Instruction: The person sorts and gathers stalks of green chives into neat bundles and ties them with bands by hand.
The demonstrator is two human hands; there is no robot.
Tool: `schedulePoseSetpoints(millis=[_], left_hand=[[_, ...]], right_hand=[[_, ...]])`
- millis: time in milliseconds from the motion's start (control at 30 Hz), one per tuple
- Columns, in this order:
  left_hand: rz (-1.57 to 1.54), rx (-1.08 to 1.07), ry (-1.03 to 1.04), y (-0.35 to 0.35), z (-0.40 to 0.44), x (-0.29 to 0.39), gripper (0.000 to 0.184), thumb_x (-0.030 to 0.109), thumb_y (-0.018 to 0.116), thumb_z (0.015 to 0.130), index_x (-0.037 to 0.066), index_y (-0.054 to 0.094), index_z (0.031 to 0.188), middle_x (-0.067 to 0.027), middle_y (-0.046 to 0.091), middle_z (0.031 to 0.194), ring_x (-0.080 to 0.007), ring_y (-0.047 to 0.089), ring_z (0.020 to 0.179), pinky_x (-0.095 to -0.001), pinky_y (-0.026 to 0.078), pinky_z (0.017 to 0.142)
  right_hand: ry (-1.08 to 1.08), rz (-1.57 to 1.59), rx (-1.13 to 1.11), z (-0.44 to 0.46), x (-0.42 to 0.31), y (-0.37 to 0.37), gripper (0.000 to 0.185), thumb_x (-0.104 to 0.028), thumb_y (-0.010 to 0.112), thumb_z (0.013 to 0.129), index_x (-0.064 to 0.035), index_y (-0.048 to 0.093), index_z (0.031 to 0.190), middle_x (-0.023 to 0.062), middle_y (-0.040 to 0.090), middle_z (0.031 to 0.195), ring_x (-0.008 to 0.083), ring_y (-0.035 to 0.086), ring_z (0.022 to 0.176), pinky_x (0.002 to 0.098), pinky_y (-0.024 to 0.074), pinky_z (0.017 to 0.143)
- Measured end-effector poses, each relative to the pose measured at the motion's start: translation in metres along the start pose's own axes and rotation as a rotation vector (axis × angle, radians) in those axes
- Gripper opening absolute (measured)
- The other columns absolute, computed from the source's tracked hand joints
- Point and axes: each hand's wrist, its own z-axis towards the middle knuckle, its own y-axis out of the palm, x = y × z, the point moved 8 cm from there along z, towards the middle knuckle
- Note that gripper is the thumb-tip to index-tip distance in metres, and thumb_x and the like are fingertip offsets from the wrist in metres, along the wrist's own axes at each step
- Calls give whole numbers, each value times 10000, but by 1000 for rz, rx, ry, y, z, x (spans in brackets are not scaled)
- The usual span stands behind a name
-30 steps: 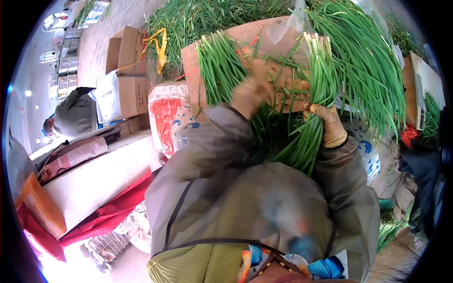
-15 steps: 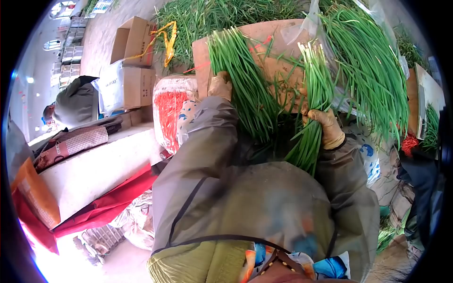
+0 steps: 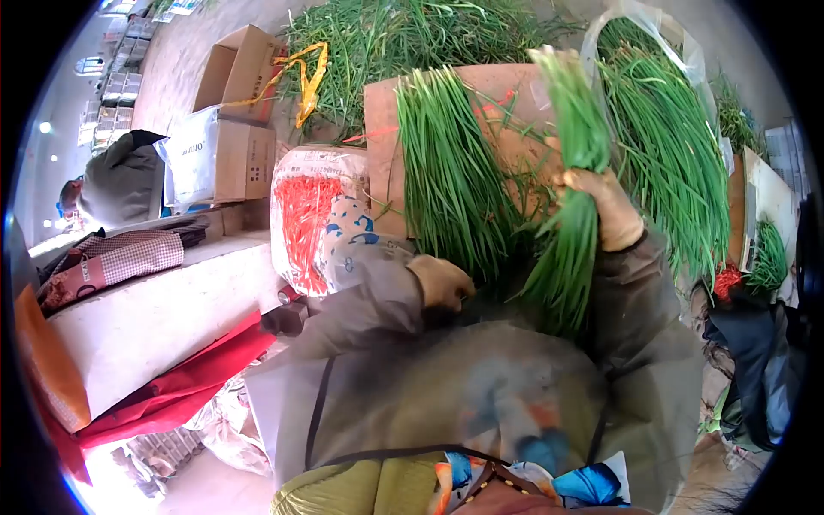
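Observation:
My right hand (image 3: 605,199), gloved, is closed round the middle of a bunch of green garlic chives (image 3: 577,120). The pale cut ends point up and the leaf tips hang toward my apron. My left hand (image 3: 442,281), also gloved, is close to my body with its fingers curled; whatever is in them, if anything, is hidden. Just beyond it a larger pile of garlic chives (image 3: 451,172) lies on a sheet of brown cardboard (image 3: 382,163), pale ends facing away from me.
Right of the cardboard, a clear plastic bag (image 3: 588,43) holds more chives (image 3: 665,146). Loose greens (image 3: 412,34) cover the floor beyond. On the left are a bag of red ties (image 3: 309,223), cardboard boxes (image 3: 245,159), a white ledge (image 3: 163,313) and another person (image 3: 124,180).
My left hand has come away from the chive pile and back toward my body. My right hand has raised its bunch slightly, up and to the right.

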Motion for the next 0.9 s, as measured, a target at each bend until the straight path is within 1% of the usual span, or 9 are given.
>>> schedulePoseSetpoints(millis=[33,100,233,267,333,433,533,667,900], left_hand=[[-11,-246,-131,8,-12,-14,266,220,627,705,151,619,962,-97,609,904,-228,596,851,-365,481,739],[-1069,467,-302,-18,1,-131,192,14,557,774,69,592,954,-66,591,846,-169,575,787,-295,485,692],[-908,1063,-147,-116,6,-169,291,147,571,851,3,515,1096,-83,567,959,-153,519,900,-298,430,808],[-1053,1135,-210,-117,15,-173,275,147,549,868,-8,515,1092,-99,570,906,-164,521,868,-291,430,785],[-1087,1019,-83,-82,63,-242,327,198,540,874,-20,506,1116,-112,569,951,-189,519,898,-315,419,793],[-839,1002,51,-99,65,-201,423,291,520,878,-38,493,1143,-141,568,1028,-252,513,955,-358,391,816],[-390,1143,40,-123,42,-161,516,390,523,852,-30,494,1149,-201,552,1082,-353,493,1008,-384,357,863],[-20,1189,-35,-124,45,-163,579,418,573,811,5,462,1202,-211,541,1105,-382,477,1026,-396,352,888],[-766,1080,-153,-114,42,-121,643,157,786,642,-31,456,1160,-120,592,999,-221,562,883,-320,452,796]], right_hand=[[105,-48,-67,9,5,19,519,-191,650,705,-17,497,1169,25,558,811,108,520,672,240,436,568],[167,-75,-186,35,18,60,513,-178,627,735,-54,481,1210,0,558,865,79,491,655,224,413,563],[220,-247,-136,100,69,116,472,-203,726,675,-34,537,1073,52,598,876,133,566,738,265,457,658],[-46,-474,-34,143,91,110,554,-238,761,629,-12,525,1076,108,609,946,200,591,819,300,460,737],[-98,-774,189,173,130,104,869,-311,770,592,49,333,1252,232,542,1102,348,545,995,346,425,879],[13,-1188,381,166,141,107,1028,-369,758,601,14,167,1350,225,408,1221,341,457,1105,375,410,912],[29,-1162,347,158,132,107,975,-451,713,629,6,232,1343,250,423,1213,356,421,1141,376,384,932],[-513,-1422,424,129,84,100,678,-370,659,712,-6,424,1234,213,458,1181,375,442,1090,401,352,947],[-334,-1241,286,155,172,107,468,-295,528,796,-30,469,1178,193,478,1156,368,431,1101,416,363,924]])
